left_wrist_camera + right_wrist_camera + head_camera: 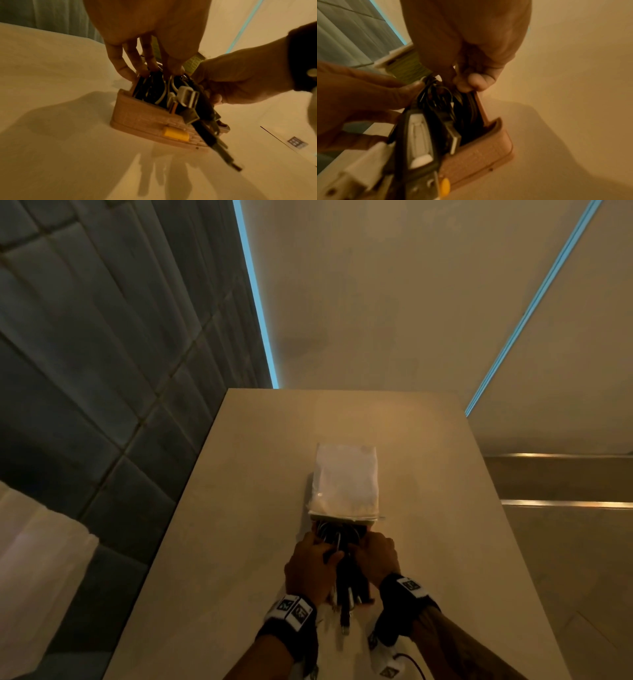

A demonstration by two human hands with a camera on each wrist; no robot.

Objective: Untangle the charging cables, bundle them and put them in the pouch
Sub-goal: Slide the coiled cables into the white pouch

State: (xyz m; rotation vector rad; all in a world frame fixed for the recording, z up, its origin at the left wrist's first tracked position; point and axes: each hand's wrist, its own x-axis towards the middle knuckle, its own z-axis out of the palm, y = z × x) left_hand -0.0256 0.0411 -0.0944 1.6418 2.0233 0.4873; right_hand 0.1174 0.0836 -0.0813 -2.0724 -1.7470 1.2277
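Observation:
A white pouch (344,481) lies on the beige table (239,508) with its mouth toward me. A bundle of black and white charging cables (346,563) sits partly in that mouth, and several plugs trail back out of it. My left hand (322,546) grips the bundle from the left, fingertips curled into the coils (154,88). My right hand (368,546) pinches the pouch's right edge (479,152) beside the cables (445,105). A yellow zipper pull (176,134) shows on the near flap (142,117). A white USB plug (187,96) and a long black plug (223,152) stick out.
A padded grey wall runs along the table's left side, with white bedding (34,559) below it. The table's far edge lies just beyond the pouch and its right edge drops to the floor. A thin black wire (411,662) lies near my right forearm.

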